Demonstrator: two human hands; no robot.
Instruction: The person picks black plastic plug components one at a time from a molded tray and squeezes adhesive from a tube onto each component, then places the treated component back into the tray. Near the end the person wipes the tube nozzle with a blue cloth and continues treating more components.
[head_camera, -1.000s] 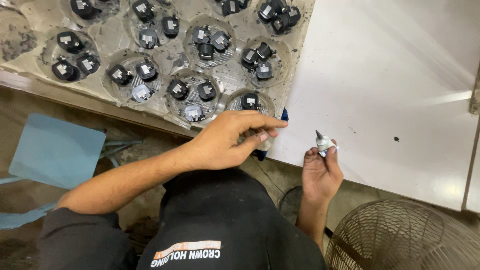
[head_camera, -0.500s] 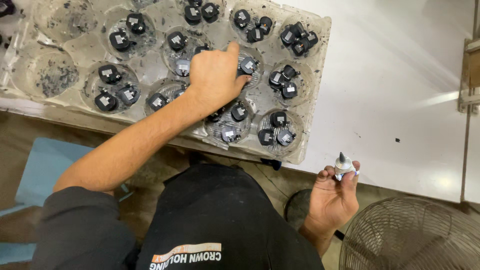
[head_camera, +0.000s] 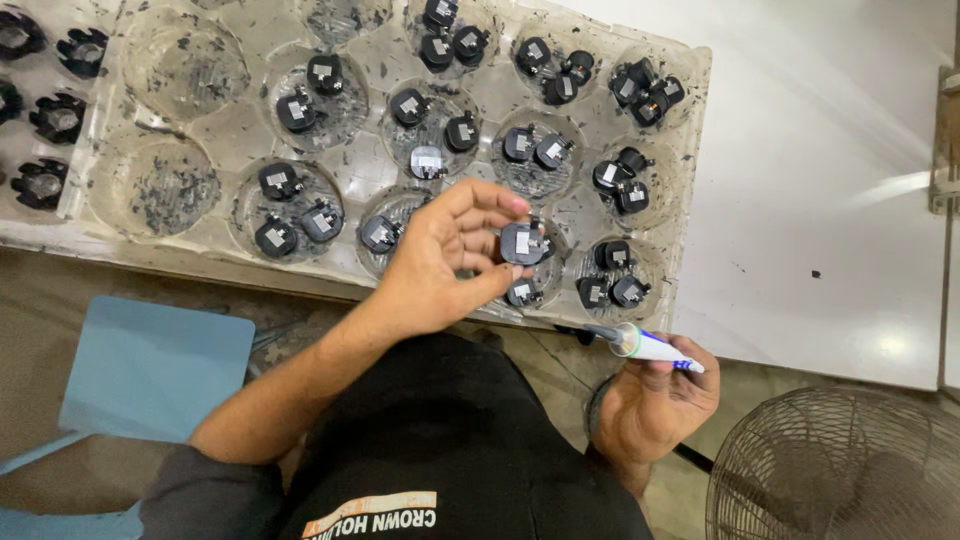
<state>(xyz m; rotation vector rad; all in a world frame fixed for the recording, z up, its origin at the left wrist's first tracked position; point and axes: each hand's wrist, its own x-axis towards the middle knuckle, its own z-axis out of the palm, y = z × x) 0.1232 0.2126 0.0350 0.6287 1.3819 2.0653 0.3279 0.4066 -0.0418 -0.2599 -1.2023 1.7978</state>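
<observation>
Head view shows the left hand (head_camera: 440, 255), moments ago down among the clear moulded plastic tray (head_camera: 690, 120) at the table's near edge, now lifted and pinching a small black round part (head_camera: 521, 243), while the right hand (head_camera: 655, 400) stays closed round a white adhesive tube (head_camera: 650, 346).

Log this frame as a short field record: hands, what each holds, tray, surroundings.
left hand: raised over the tray, fingertips pinching one small black part
right hand: at the table edge, gripping a white tube, nozzle pointing left
tray: clear plastic, round wells, most holding two or three black parts, two left wells bare of parts
table: white, tray lies on it
fan: wire guard, lower right
chair: blue, lower left
</observation>
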